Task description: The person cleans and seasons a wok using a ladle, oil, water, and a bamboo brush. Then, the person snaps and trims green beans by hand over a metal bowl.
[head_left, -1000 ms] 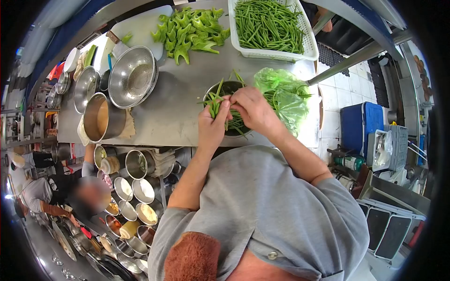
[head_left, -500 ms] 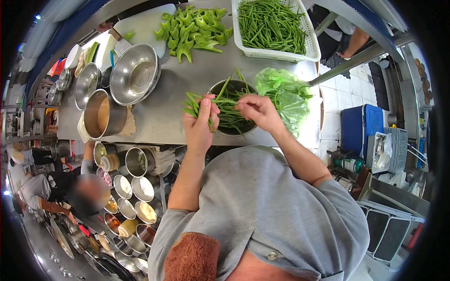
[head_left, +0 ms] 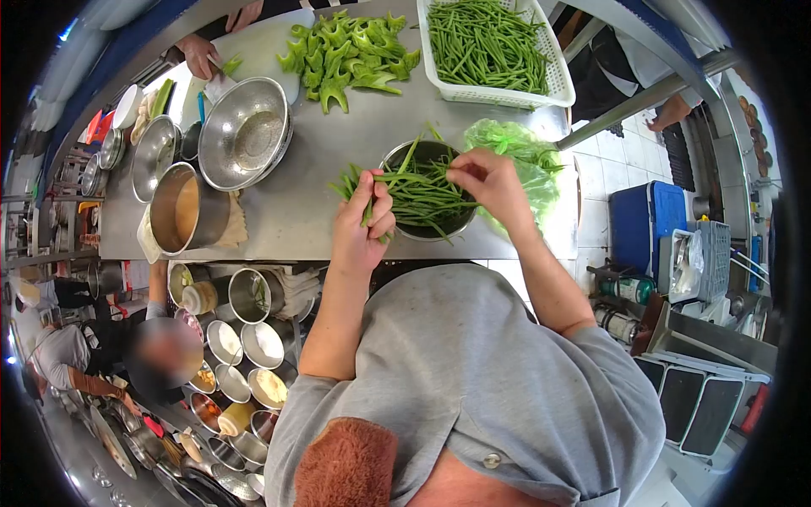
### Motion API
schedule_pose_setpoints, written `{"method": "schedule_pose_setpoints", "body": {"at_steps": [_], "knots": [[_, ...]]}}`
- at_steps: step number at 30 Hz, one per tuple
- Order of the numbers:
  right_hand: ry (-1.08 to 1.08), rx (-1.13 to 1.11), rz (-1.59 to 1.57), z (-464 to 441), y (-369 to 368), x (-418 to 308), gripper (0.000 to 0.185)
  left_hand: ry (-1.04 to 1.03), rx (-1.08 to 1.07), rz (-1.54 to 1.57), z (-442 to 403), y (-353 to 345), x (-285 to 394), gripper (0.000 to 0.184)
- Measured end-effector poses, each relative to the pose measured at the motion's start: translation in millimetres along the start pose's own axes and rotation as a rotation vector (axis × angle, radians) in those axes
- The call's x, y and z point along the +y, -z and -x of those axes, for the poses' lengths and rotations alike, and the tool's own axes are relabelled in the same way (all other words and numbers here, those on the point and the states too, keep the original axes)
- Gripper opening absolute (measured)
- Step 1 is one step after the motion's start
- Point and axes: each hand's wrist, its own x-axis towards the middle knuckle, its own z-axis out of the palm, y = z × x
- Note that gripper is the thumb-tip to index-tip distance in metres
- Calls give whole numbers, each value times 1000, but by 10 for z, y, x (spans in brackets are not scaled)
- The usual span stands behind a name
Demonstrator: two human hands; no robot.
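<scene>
Gripping green beans [head_left: 351, 183] in the left hand [head_left: 356, 232], at the left rim of the metal pot [head_left: 463, 222]. Pinching with the right hand [head_left: 497, 186], fingertips together above the pot's opposite side; impossible to tell whether on a bean. Grip the bunch firmly without crushing, fan the ends apart, separate one bean at a time, and keep clear of the plastic bag [head_left: 534, 190].

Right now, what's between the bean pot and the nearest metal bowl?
The left hand, holding green beans, then bare steel tabletop, in the head view.
</scene>
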Motion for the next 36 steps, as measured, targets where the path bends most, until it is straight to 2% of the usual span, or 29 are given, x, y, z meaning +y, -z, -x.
{"method": "schedule_pose_setpoints", "body": {"at_steps": [1,2,4,8,10,12,14,16,19,21,22,24,25,26,28,29,30,32,33,34,35,36], "knots": [[-2,-18,169,24,7,-141,10,2,-3,1,-4,17,11,22],[-3,-16,170,59,-28,-186,10,27,-11,21,-2,31,20,23],[-113,-52,-139,112,-106,-255,13,55,-19,41,1,61,48,23],[-21,-83,-210,196,-261,-447,12,61,-41,-89,13,113,106,24],[180,-100,35,221,-315,-533,11,70,-48,-157,35,133,141,24],[184,-30,47,262,-380,-607,8,34,-39,-280,69,121,183,23],[163,-92,205,324,-412,-644,6,48,-33,-330,114,103,209,22],[139,-81,225,388,-491,-658,7,64,-27,-380,153,134,234,22],[215,56,221,477,-658,-529,6,70,-62,-374,186,163,252,21],[49,276,-245,516,-773,-418,16,65,-87,-355,250,118,211,21],[48,275,-242,514,-768,-425,16,66,-88,-351,267,118,159,21],[-362,340,-716,484,-733,-435,21,78,-129,-312,293,122,65,21],[-368,343,-749,459,-669,-338,22,67,-135,-292,298,106,73,21],[-362,334,-747,434,-625,-267,22,56,-136,-290,293,94,92,21],[-130,361,-110,369,-545,-191,17,43,-83,-278,275,91,155,22],[-91,280,159,354,-465,-216,14,59,-77,-290,258,116,174,23],[-81,260,151,345,-405,-236,14,41,-63,-289,272,127,163,23],[-7,117,307,301,-309,-242,14,135,-108,-380,278,111,162,24],[-37,85,186,288,-288,-214,16,120,-102,-386,283,68,162,24],[-29,78,180,272,-270,-233,16,119,-96,-535,304,10,143,24],[-156,0,-57,268,-254,-275,18,124,-89,-683,318,-34,109,25],[-283,-76,-292,264,-227,-296,21,121,-86,-685,313,-62,85,25]]}}
